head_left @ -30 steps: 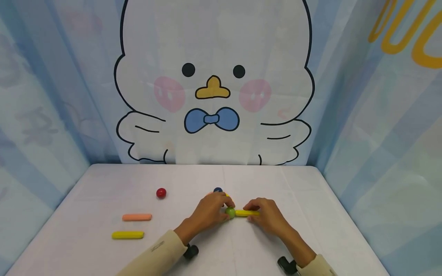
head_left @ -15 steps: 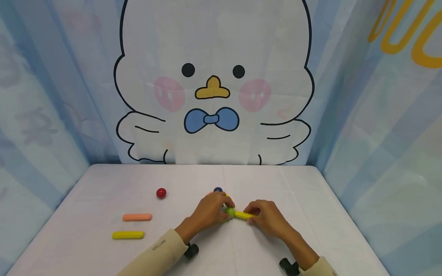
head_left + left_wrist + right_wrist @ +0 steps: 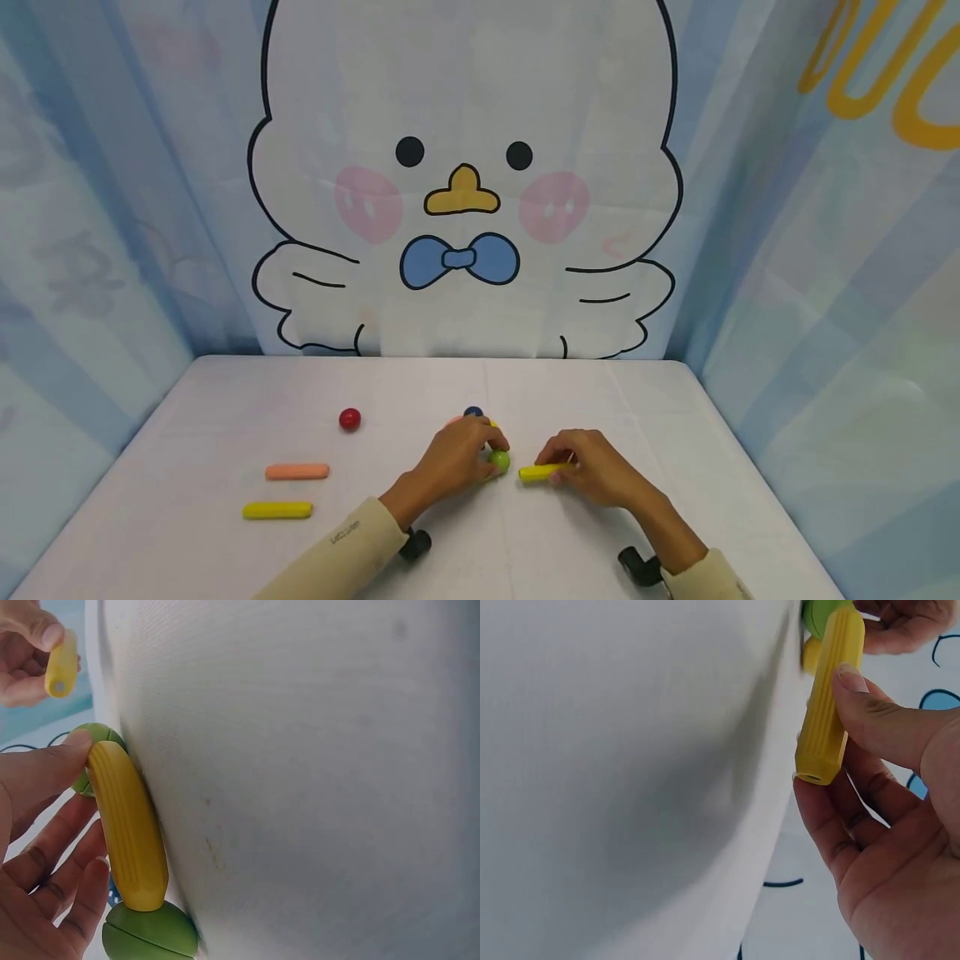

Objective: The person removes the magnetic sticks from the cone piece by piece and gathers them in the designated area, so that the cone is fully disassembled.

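Note:
My left hand [image 3: 463, 454] pinches a green ball [image 3: 499, 461] low at the table, thumb on one side. In the left wrist view a ridged yellow stick [image 3: 131, 825] runs from this ball to another green ball [image 3: 150, 934]. Behind the left hand, a blue ball [image 3: 472, 412] peeks out beside bits of pink and yellow; the hand hides the rest. A second yellow stick [image 3: 540, 472] is pinched between thumb and fingers of my right hand [image 3: 592, 467], with a gap between its tip and the green ball. Its end face shows a small round inset in the right wrist view.
Left on the white table [image 3: 225, 400] lie a pink stick [image 3: 297, 472], another yellow stick [image 3: 277, 510] and a red ball [image 3: 349, 419]. Printed curtains [image 3: 465, 100] stand behind and at both sides. Each wrist carries a black camera mount [image 3: 415, 545].
The right hand's yellow stick first touches the green ball in line, then tilts, and now has come away to the right. My left hand stays on the green ball.

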### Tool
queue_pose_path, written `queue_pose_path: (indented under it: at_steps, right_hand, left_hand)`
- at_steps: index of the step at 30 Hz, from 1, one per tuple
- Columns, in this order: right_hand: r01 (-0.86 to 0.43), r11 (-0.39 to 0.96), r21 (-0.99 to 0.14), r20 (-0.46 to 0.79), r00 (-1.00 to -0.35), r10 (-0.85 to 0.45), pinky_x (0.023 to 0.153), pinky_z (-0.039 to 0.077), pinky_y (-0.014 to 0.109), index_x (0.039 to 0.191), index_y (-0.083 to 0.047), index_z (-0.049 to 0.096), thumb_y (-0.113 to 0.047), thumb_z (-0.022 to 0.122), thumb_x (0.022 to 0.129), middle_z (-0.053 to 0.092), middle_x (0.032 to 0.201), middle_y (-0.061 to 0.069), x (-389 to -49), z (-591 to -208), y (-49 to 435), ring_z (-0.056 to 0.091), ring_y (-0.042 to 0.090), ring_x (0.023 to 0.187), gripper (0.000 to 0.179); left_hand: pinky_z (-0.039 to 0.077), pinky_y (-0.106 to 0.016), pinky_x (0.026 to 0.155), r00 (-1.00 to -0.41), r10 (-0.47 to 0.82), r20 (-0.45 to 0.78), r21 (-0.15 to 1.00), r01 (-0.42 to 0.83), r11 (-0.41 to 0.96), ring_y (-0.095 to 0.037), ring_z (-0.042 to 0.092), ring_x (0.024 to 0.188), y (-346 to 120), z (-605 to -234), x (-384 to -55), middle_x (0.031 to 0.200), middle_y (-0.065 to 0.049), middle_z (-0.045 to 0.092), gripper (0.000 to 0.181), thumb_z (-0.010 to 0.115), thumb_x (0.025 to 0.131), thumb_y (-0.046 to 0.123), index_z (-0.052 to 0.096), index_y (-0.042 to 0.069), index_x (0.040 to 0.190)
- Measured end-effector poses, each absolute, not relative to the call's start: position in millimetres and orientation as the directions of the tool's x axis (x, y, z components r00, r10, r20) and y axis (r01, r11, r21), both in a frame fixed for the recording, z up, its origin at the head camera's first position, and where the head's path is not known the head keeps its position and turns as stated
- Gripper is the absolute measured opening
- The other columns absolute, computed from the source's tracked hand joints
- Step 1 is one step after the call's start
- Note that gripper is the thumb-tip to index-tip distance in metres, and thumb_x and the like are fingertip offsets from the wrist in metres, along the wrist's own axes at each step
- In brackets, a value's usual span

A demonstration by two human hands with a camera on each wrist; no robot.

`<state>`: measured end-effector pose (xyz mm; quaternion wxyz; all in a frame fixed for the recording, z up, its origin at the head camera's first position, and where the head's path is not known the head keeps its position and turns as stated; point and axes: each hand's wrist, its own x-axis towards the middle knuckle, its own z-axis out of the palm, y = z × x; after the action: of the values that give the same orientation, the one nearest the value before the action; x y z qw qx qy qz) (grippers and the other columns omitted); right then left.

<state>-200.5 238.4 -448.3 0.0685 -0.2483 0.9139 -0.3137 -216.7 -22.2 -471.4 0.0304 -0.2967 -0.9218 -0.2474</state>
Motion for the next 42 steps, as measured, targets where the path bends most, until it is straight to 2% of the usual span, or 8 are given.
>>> queue_pose_path:
  at_steps: [14, 29, 37, 42]
  right_hand:
    - [-0.418, 0.707, -0.571, 0.095, -0.888, -0.449, 0.082, 0.058, 0.027, 0.102, -0.019, 0.079, 0.001, 0.081, 0.089, 0.076, 0.101, -0.008, -205, -447, 276, 0.066, 0.007, 0.09, 0.025]
    - [-0.28, 0.799, -0.532, 0.039, -0.951, -0.307, 0.084, 0.056, 0.024, 0.102, -0.021, 0.08, -0.002, 0.083, 0.088, 0.076, 0.103, -0.008, -203, -454, 313, 0.066, 0.011, 0.095, 0.024]
    - [-0.195, 0.838, -0.511, 0.004, -0.974, -0.224, 0.087, 0.057, 0.028, 0.102, -0.02, 0.081, -0.001, 0.083, 0.088, 0.077, 0.103, -0.006, -202, -457, 323, 0.066, 0.013, 0.097, 0.024]
    - [-0.157, 0.85, -0.503, -0.016, -0.981, -0.191, 0.087, 0.057, 0.027, 0.103, -0.02, 0.081, 0.0, 0.082, 0.088, 0.076, 0.103, -0.005, -203, -459, 328, 0.066, 0.013, 0.097, 0.024]
  left_hand:
    - [0.058, -0.029, 0.093, -0.805, 0.543, 0.239, 0.437, 0.589, 0.68, -0.011, 0.071, 0.102, -24, -472, -215, 0.108, 0.005, 0.076, 0.028, 0.091, 0.086, 0.02, 0.081, 0.017, 0.111]
    - [0.058, -0.028, 0.093, -0.79, 0.557, 0.257, 0.424, 0.61, 0.67, -0.011, 0.071, 0.102, -25, -471, -215, 0.107, 0.005, 0.076, 0.028, 0.091, 0.086, 0.02, 0.081, 0.016, 0.111]
    - [0.058, -0.029, 0.093, -0.782, 0.557, 0.28, 0.411, 0.622, 0.667, -0.012, 0.072, 0.102, -25, -472, -215, 0.106, 0.004, 0.077, 0.026, 0.091, 0.085, 0.018, 0.081, 0.016, 0.109]
    - [0.058, -0.03, 0.092, -0.778, 0.558, 0.288, 0.408, 0.627, 0.664, -0.012, 0.072, 0.101, -25, -473, -215, 0.106, 0.005, 0.077, 0.026, 0.092, 0.084, 0.017, 0.081, 0.016, 0.108]
